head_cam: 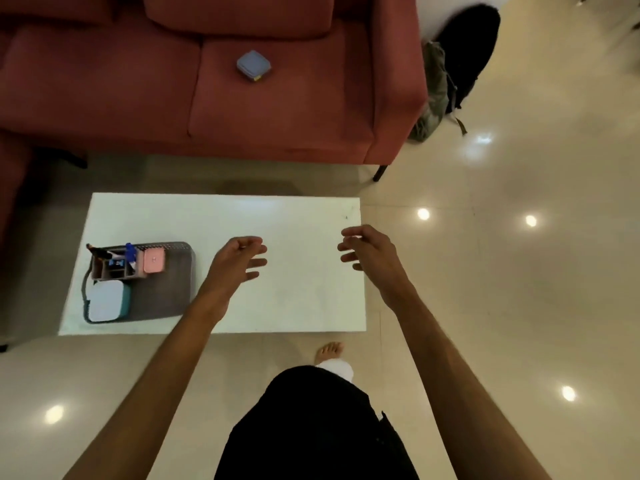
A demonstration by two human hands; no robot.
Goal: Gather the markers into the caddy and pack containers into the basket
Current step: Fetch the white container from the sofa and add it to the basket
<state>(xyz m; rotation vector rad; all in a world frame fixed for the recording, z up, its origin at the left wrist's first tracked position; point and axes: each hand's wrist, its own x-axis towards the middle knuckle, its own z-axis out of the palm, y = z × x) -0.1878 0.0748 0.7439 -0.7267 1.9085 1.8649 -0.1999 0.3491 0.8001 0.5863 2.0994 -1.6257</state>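
A grey basket [169, 289] sits at the left end of the white table [294, 306]. Inside it stand a brown caddy [110, 270] with markers [130, 254], a pink container [154, 260] and a white-lidded teal container [107, 301]. A blue-grey container [253, 65] lies on the red sofa's seat cushion beyond the table. My left hand [239, 259] hovers over the table's middle, to the right of the basket, fingers apart and holding nothing. Over the table's right edge my right hand [367, 251] is likewise loose-fingered and holds nothing.
The red sofa [277, 116] runs behind the table, with a strip of floor between them. A black bag and an olive bag [450, 74] lie on the floor right of the sofa. My bare foot [329, 351] is just below the table's near edge.
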